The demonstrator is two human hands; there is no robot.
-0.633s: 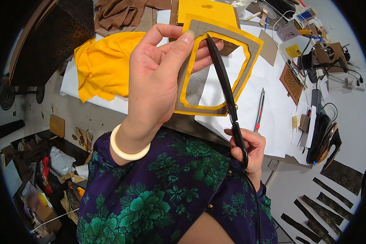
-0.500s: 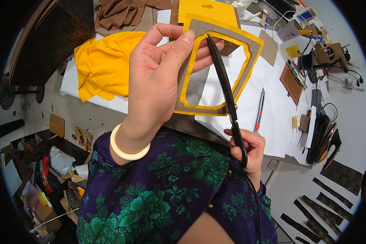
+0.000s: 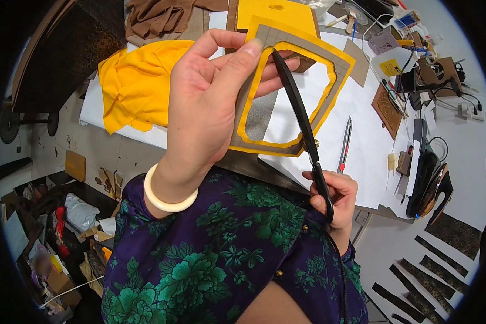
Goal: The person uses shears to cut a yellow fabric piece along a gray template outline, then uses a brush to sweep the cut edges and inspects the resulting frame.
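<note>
My left hand point(image 3: 213, 89) grips a grey frame edged with yellow fabric point(image 3: 336, 86), thumb on its near face and fingers behind it. The fabric shows along the outer border and as a strip around the rectangular opening. In my right hand point(image 3: 337, 201) is a pair of black scissors point(image 3: 301, 102), gripped by the handles. The blades slant up across the opening, with the tip at the fabric strip by the opening's upper left corner. From this angle I cannot tell whether the tip touches the fabric.
Crumpled yellow fabric point(image 3: 140, 86) lies on white paper at the left. Behind the frame is a yellow-covered panel point(image 3: 278, 13). A utility knife point(image 3: 345, 143) rests on the paper at the right, near a carved brown plate point(image 3: 386, 110) and cables. Brown cloth point(image 3: 162, 21) lies at the back.
My right hand has shifted slightly to the right and down with the scissors' handles. The frame has moved a little, and the blade tip sits slightly further left and lower.
</note>
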